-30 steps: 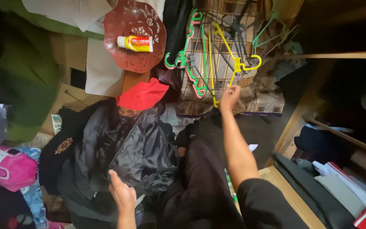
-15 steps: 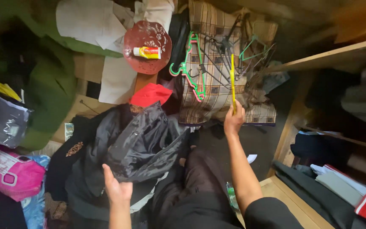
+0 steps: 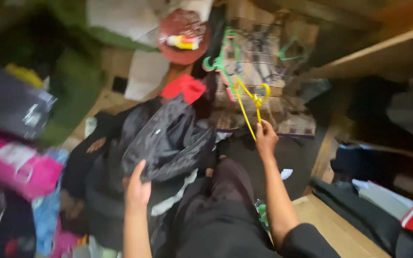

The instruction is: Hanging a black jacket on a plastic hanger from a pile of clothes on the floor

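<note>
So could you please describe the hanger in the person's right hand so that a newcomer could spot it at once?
Start at the checked cloth beside the wooden shelves, where a heap of hangers lies. Just below it, the right hand lifts a thin yellow hanger. It is the only yellow one; its neighbours are green-and-pink or dark.

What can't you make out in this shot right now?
Head view, motion-blurred throughout:
- Left hand: contact with the dark garment unclear.
- Right hand: finger grip on the yellow hanger smeared.
- Hanger pile: count unreadable.
- Shelf clothes: cut by the right edge.
</note>
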